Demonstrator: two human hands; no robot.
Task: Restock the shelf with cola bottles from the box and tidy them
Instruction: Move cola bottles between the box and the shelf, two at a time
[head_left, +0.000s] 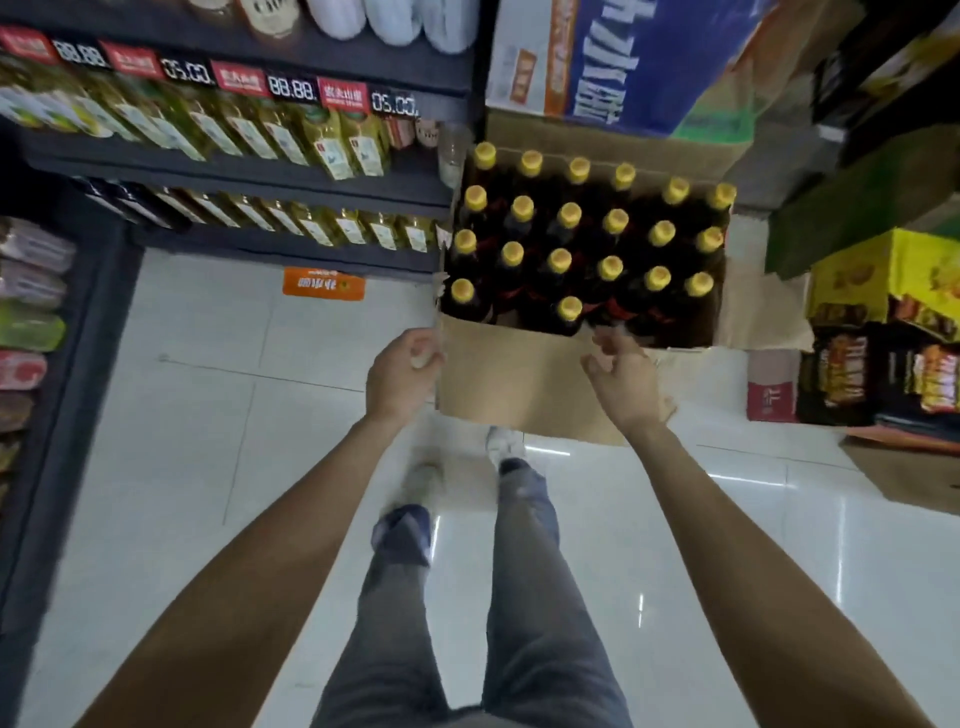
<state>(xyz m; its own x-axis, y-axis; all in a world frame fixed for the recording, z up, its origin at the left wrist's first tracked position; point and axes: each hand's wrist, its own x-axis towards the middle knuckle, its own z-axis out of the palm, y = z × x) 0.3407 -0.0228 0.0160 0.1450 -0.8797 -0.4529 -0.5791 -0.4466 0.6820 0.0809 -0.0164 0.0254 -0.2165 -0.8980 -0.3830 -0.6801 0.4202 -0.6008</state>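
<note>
At lower centre, the left hand (402, 371) grips the near-left corner of the cardboard box (511, 384); the right hand (621, 376) hovers loosely curled at the near rim, holding nothing. This looks like the start: box being positioned, no bottle lifted. Next, a hand must close round one neck. Cola bottles (558, 260) fill the box at centre: twenty-three yellow caps. The shelf (244, 169) runs along the upper left.

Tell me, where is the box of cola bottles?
The box sits on the floor ahead, right of the shelf, with the left hand holding its flap.
</note>
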